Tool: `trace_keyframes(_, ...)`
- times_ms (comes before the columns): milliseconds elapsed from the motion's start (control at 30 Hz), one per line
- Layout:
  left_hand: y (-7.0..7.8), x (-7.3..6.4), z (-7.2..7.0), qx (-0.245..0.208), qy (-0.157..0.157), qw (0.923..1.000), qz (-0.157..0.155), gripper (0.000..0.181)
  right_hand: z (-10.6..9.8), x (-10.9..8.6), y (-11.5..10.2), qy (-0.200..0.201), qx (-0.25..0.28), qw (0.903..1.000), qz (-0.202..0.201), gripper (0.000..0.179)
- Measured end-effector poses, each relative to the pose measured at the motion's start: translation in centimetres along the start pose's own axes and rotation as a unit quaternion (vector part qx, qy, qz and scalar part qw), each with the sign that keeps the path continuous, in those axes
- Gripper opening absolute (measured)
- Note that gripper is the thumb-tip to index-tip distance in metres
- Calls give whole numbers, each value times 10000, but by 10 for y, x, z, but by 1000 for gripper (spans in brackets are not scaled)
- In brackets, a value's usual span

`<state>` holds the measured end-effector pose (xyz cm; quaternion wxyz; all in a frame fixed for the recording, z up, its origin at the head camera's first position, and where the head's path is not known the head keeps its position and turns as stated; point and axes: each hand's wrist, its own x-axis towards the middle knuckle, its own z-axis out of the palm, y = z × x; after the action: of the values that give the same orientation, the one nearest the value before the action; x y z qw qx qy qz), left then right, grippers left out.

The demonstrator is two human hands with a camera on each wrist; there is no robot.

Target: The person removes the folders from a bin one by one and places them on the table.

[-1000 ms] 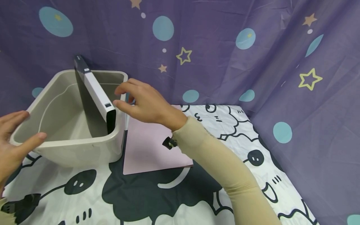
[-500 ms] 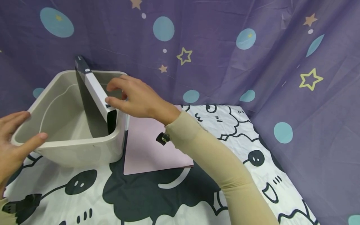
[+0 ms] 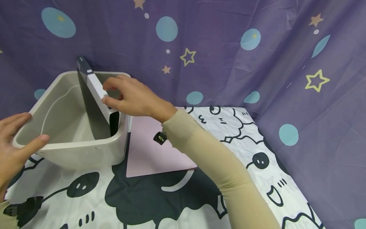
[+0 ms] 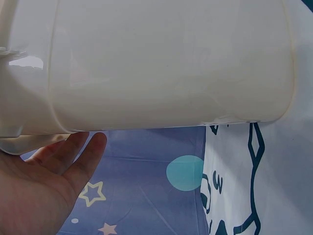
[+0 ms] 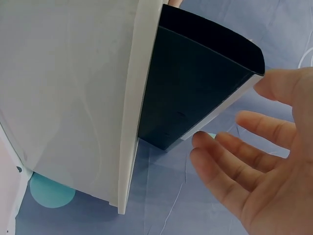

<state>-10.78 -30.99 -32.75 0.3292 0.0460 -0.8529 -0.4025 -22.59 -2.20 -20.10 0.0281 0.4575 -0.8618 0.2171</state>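
Note:
In the head view, a grey-white plastic bin (image 3: pixel 80 156) stands at the left. Leaning upright inside it is a thick black book-like case (image 3: pixel 92 116), its dark-and-white spine facing up and one end rising over the back rim. At that spine, my right hand (image 3: pixel 134 97) has thumb and forefinger tips right beside the white part. Loosely bent, spread fingers (image 5: pixel 222 178) show near the case in the right wrist view. My left hand (image 3: pixel 12 143) rests at the bin's left front corner with thumb and fingers straight; the left wrist view has its fingers (image 4: pixel 85 156) against the bin's side.
A flat pink folder or sheet (image 3: pixel 155 151) lies to the right of the bin, under my right forearm. Sheep-patterned cloth (image 3: pixel 148 203) covers the surface. A purple curtain (image 3: pixel 217 70) with stars and dots closes off the back and right.
My right hand has moved left over the bin's right rim, up to the spine of the black case. The left hand, bin and case stay in place.

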Motion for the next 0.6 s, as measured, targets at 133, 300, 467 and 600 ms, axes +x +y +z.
trace_keyframes(133,1,1,1,24,33,10000,19,67,1,6,1,-31,-47,10000,-66,40)
trace_keyframes(300,1,1,0,5,29,10000,29,67,1,11,1,-100,-137,9999,-32,41)
trace_keyframes(467,1,2,-1,-74,-8,10000,-17,68,3,17,1,-193,-194,9996,-96,42)
trace_keyframes(600,0,3,-1,-23,43,10000,45,67,4,21,2,-240,-167,9995,-123,44)
